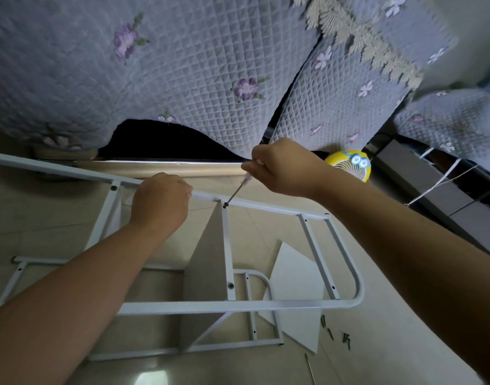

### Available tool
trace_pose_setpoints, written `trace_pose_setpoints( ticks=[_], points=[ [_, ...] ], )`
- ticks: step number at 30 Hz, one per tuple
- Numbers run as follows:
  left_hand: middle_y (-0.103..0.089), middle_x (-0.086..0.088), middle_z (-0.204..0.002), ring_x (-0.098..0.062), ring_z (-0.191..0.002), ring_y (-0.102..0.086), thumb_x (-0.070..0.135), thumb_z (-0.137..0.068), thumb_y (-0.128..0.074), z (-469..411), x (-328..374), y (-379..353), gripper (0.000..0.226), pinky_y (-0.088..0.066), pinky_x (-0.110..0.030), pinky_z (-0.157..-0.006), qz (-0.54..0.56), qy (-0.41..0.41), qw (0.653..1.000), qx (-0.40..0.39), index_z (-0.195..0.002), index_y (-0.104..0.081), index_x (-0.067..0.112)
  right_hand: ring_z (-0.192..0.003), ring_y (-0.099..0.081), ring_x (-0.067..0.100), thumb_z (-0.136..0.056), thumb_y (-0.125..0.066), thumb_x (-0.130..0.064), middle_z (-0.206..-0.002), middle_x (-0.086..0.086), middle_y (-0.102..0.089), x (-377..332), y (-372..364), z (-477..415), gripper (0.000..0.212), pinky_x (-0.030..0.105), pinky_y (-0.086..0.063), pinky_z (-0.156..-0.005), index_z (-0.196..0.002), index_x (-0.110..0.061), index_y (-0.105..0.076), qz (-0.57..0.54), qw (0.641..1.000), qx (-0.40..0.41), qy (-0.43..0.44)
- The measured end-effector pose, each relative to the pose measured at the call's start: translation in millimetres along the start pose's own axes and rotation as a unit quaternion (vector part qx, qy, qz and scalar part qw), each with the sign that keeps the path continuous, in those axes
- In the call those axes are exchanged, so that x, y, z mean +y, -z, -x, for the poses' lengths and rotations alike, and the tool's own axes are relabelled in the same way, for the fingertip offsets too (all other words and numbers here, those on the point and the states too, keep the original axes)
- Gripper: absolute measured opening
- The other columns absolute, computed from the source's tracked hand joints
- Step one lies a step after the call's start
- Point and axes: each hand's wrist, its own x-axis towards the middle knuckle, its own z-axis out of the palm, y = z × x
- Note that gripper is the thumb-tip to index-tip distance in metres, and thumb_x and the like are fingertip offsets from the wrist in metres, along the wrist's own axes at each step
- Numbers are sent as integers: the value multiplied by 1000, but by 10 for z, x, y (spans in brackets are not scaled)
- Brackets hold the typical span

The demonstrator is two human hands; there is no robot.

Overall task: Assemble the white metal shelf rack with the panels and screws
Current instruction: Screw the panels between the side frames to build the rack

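Against the top rail of the rack frame (266, 303), the left hand (160, 202) curls its fingers round the tube. Just right of it, the right hand (282, 168) grips a screwdriver (239, 188), its tip on a screw (225, 205) in that rail above an upright panel (207, 273). Loose screws (330, 330) lie on the floor right of the frame.

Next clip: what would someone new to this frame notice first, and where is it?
At centre, the right hand holds a screwdriver with its tip on a screw in the upper rail of the white rack frame. The left hand grips that rail just beside it. A lilac quilted floral cover fills the top, and a yellow cartoon-faced fan sits behind the right wrist.
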Motion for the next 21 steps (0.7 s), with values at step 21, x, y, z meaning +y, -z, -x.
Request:
trace_pose_setpoints(
  ticks=[21],
  points=[
    [-60,-20,-61,-36,-63,-56,-4,-75,-66,5,61,35,12,-44,-36,-58,5,8,1000,-26,-63,-68,-4,-60,-39,20,-95,-45,-18,-62,5,-47,98,-112,-21,26,31,-22,-54,-82,2,-55,-93,993,65,-17]
  ],
)
